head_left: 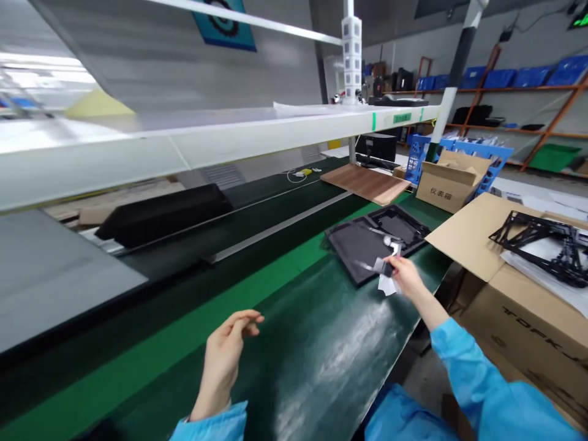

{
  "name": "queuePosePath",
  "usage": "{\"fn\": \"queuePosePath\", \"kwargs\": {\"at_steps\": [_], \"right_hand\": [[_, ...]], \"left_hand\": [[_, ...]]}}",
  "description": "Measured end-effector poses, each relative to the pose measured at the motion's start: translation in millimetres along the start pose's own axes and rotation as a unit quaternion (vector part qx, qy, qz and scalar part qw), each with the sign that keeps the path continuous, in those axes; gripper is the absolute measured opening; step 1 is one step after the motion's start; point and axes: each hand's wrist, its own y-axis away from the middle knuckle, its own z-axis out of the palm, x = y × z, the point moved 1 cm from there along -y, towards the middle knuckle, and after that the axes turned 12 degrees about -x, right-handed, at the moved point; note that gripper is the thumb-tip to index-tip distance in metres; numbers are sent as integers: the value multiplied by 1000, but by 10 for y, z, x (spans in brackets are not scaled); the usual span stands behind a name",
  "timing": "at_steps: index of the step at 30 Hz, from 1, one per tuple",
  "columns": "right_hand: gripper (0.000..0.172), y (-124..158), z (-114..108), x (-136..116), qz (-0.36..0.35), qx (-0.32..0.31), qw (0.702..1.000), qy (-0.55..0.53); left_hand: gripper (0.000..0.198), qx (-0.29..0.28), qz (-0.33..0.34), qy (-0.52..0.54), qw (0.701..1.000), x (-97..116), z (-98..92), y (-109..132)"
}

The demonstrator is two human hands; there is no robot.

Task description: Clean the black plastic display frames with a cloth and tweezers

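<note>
My right hand pinches a small black piece with a pale grey flat tab near the bench's right edge; blur hides its exact kind. Beneath that hand hang or lie white paper scraps. Just behind it, a shallow black open case lies on the green mat, with a light-coloured tool-like item over it. My left hand hovers above the mat at lower centre, its thumb and fingers drawn together with nothing visible in them.
A white shelf beam crosses above the bench. At the right stand an open carton with black plastic frames and a smaller carton. A wooden board lies farther back; a long black form sits left.
</note>
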Motion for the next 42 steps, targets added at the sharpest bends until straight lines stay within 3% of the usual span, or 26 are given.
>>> {"fn": "queuePosePath", "kwargs": {"at_steps": [3,6,8,11,14,16,19,22,24,30,34,39,42], "right_hand": [[42,-341,-554,-183,11,75,997,15],[41,-366,-779,-146,18,124,990,66],[38,-176,-715,65,5,149,982,117],[35,206,-434,500,-27,146,967,206],[33,297,-207,713,-55,132,946,292],[32,64,-189,614,-71,141,922,353],[37,-597,-342,232,-66,157,877,448],[48,-1265,-562,-117,-7,142,833,535],[46,-1578,-704,-221,56,113,804,581],[39,-1965,-1074,-146,197,-6,742,641],[35,-1922,-1094,-89,206,-58,732,647],[35,-1663,-866,-89,219,-93,729,641],[37,-1519,-688,-181,228,-110,723,643]], "left_hand": [[61,-78,12,-29,996,-47,99,9],[86,-151,8,-65,986,-148,247,15],[93,-190,8,-91,978,-286,395,2],[91,-239,12,-139,961,-580,712,14],[77,-235,30,-212,948,-864,1039,102],[65,-211,62,-263,939,-983,1181,175],[56,-200,93,-309,925,-1046,1253,238],[56,-200,98,-318,922,-1043,1241,240],[56,-203,96,-310,924,-1051,1232,241],[56,-208,41,-248,945,-1177,1183,308],[54,-210,-69,-155,963,-1105,1354,143],[55,-185,-200,-10,962,-665,2058,-371],[55,-145,-247,52,957,-323,2350,-486]]}}
